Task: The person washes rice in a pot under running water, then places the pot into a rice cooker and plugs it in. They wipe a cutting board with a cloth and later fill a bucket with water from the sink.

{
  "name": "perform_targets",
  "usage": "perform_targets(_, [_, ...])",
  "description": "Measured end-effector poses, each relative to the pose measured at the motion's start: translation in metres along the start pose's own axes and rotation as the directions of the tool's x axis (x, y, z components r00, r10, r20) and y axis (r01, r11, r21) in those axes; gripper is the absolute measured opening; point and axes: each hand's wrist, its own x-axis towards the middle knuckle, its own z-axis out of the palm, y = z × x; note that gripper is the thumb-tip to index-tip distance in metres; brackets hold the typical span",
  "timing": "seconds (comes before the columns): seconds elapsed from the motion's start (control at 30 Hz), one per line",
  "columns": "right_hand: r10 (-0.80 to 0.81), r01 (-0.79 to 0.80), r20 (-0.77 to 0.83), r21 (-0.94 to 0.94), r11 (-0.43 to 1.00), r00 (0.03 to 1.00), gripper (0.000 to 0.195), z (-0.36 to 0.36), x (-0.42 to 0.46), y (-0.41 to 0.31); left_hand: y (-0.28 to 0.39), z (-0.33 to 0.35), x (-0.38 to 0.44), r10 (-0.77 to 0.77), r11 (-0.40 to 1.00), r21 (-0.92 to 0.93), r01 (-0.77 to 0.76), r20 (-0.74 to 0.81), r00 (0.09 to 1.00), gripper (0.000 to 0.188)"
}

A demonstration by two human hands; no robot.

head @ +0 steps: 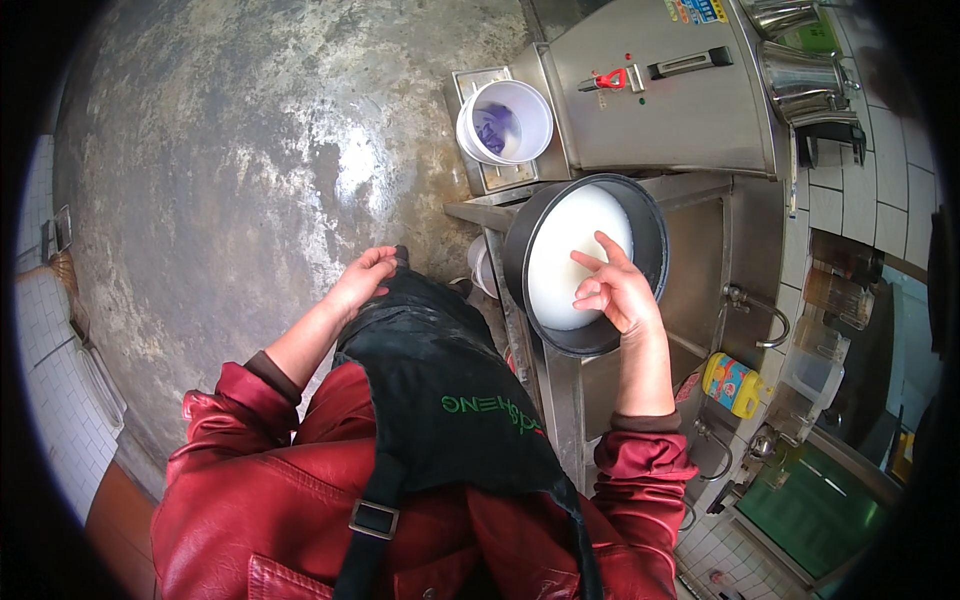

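A dark round pot rests at the front edge of the metal sink, partly over its basin. Cloudy white contents cover its inside; whether rice lies below the surface cannot be told. Over the pot is my right hand, empty, with some fingers stretched out and others curled. My left hand hovers by the black apron, away from the pot, its fingers loosely bent and nothing visible in them.
A white bucket with something purple inside stands on a metal ledge beside a steel appliance with a red tap. Faucets and a yellow jug line the sink's wall side. Another white bucket sits low beside the sink frame.
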Motion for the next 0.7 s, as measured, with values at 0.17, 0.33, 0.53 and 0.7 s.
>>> perform_targets(0.17, [-0.01, 0.01, -0.064, -0.009, 1.0, 0.998, 0.075, -0.007, 0.004, -0.007, 0.005, 0.003, 0.0, -0.003, 1.0, 0.008, 0.003, -0.005, 1.0, 0.034])
perform_targets(0.33, [0.012, -0.014, -0.089, -0.02, 1.0, 0.996, 0.075, -0.009, 0.01, -0.005, 0.003, 0.002, 0.003, -0.005, 1.0, -0.007, 0.005, -0.002, 1.0, 0.034])
perform_targets(0.53, [0.019, -0.02, -0.077, -0.008, 1.0, 0.997, 0.075, -0.014, 0.013, -0.004, 0.005, 0.003, 0.001, -0.007, 1.0, -0.002, 0.007, -0.006, 1.0, 0.033])
perform_targets(0.7, [0.025, -0.026, -0.089, -0.007, 1.0, 0.996, 0.075, -0.012, 0.011, -0.007, 0.003, 0.004, 0.003, -0.013, 1.0, 0.002, 0.013, -0.007, 1.0, 0.033])
